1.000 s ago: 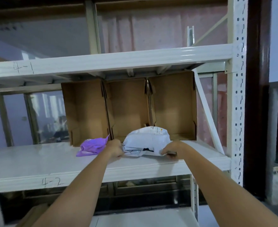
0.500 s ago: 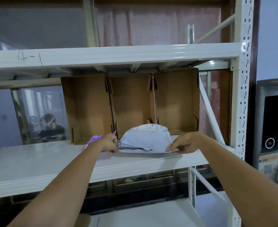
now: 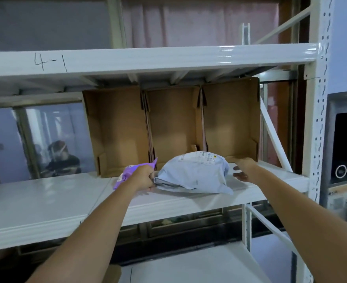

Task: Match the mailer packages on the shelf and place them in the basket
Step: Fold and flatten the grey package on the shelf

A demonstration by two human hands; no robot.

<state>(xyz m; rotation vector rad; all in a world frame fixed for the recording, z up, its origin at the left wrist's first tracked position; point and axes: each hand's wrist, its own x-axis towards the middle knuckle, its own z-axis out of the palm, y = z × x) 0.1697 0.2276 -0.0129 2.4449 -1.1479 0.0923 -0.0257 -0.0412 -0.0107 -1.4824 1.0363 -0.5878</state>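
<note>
A puffy grey mailer package (image 3: 195, 173) with a white label on its far top lies on the white shelf board (image 3: 46, 199), near the front edge. My left hand (image 3: 145, 177) is clenched on the grey mailer's left end. A purple mailer (image 3: 130, 172) lies just behind and left of that hand, partly hidden by it. My right hand (image 3: 244, 170) hovers just right of the grey mailer with fingers spread, not touching it. No basket is in view.
Three open cardboard bins (image 3: 172, 127) stand side by side at the back of the shelf. A shelf beam (image 3: 148, 58) marked "4-1" runs overhead. The perforated upright (image 3: 316, 123) and a diagonal brace stand at right. A person sits behind glass at far left.
My right hand has let go of the grey mailer's right edge and opened beside it. My left hand keeps its hold on the left end. The camera has moved closer.
</note>
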